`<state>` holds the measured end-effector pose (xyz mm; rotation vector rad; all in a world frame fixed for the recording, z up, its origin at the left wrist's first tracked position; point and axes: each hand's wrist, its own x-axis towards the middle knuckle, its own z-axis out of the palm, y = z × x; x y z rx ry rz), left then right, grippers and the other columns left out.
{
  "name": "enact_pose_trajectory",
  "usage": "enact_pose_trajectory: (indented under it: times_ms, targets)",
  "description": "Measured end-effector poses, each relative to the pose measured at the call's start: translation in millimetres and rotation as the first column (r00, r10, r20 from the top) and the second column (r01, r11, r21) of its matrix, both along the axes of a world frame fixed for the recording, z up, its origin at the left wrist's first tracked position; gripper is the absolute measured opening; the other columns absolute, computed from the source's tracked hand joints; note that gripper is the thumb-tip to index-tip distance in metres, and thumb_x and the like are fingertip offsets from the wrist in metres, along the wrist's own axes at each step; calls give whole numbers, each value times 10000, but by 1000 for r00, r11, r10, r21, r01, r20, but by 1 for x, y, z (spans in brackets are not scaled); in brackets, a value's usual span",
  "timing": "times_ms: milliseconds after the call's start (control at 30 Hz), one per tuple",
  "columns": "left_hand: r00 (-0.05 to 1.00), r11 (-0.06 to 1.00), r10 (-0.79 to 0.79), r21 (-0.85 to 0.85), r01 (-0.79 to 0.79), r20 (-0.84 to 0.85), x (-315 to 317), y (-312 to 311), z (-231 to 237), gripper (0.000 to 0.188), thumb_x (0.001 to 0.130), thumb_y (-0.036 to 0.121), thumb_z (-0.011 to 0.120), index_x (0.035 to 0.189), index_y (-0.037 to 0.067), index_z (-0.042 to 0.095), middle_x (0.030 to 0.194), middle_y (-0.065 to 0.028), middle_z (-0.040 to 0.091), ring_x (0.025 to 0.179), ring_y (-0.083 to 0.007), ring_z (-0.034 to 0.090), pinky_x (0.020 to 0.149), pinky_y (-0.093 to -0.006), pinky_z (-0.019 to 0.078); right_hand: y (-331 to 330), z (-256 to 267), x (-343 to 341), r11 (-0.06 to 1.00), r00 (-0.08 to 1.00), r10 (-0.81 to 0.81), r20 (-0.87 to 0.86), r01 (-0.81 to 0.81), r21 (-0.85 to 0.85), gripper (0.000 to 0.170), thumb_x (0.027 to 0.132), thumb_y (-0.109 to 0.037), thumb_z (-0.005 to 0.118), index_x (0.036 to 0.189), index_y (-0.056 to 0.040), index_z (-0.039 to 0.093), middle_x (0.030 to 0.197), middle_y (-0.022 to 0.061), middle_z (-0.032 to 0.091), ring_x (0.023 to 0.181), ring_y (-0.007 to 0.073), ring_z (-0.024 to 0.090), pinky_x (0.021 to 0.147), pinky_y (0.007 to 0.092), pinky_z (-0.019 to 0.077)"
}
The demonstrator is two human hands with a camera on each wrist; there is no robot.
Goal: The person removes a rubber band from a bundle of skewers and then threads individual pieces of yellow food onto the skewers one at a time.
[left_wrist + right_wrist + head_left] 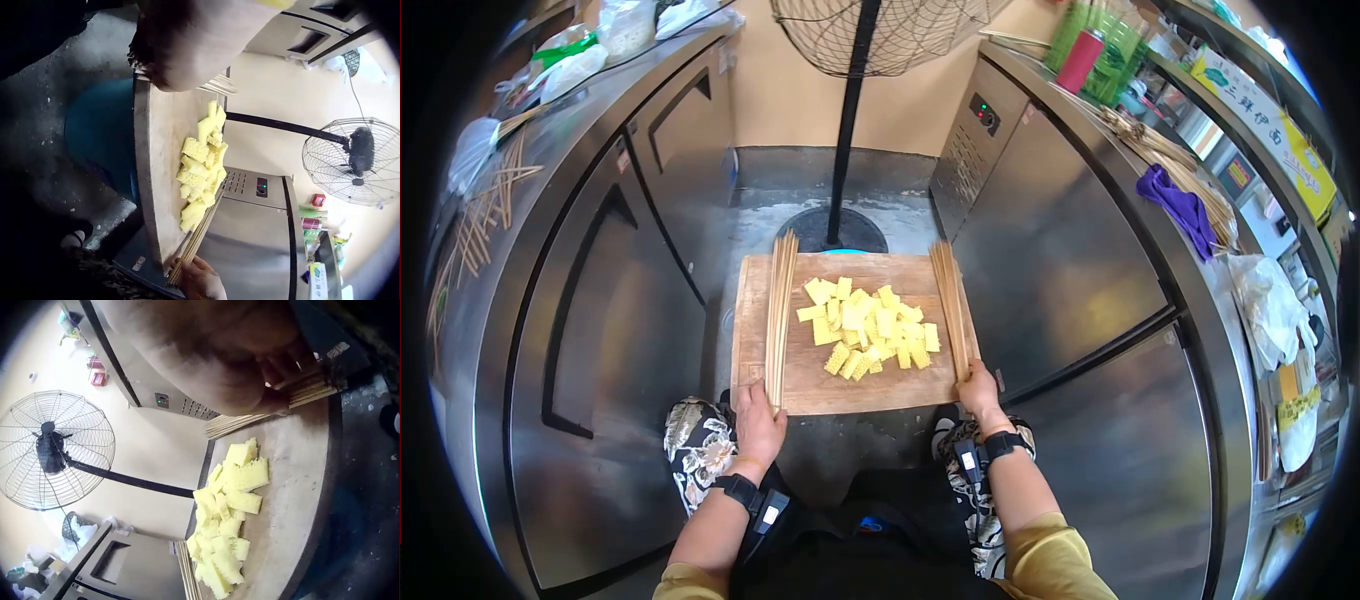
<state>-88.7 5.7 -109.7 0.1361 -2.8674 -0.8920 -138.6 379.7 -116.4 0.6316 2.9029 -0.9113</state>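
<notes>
- One bundle of thin tan wooden sticks (pixel 780 310) is pinched at its near end by the left hand (pixel 760 420); the right hand (pixel 980 392) grips a matching bundle (pixel 948 310).
- Pale-yellow ridged blocks (pixel 865 328) lie heaped between, on a brown wooden board (pixel 855 396).
- Best keep stick ends even, clear of the heap.

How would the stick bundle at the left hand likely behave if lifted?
The stick bundle should stay fairly stiff, since it looks straight along its length. It may splay if held loosely, as it widens toward its far end. It is probably light, being made of thin sticks.
</notes>
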Motion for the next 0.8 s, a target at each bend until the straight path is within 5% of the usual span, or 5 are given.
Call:
enact_pose_trajectory:
  times_ms: [267,467,800]
  targets:
    - [994,1000,-3,17,5,-108,-7,-9,-27,506,687,-8,613,1163,-55,448,1134,-240,446,1069,-423,472,915,-440,427,-10,9,5,996,999,-45,19,44,73,366,794,-48,490,1157,-41,541,1174,267,531,1110,424,522,936,449,434]
    - [995,996,-25,-90,16,-100,2,1,-7,506,710,41,651,1163,-40,440,1127,-232,436,1072,-412,460,926,-441,411,-13,1,8,991,999,-20,-41,25,133,461,730,-145,649,1174,-59,561,1131,225,556,1073,387,540,932,422,443]
    - [996,998,3,-67,-8,-87,0,5,-7,454,752,55,642,1141,-42,428,1102,-244,459,1046,-416,477,884,-458,427,-32,9,30,973,945,170,-279,-116,202,255,747,-105,573,978,-23,645,1004,221,607,1010,383,550,913,453,419]
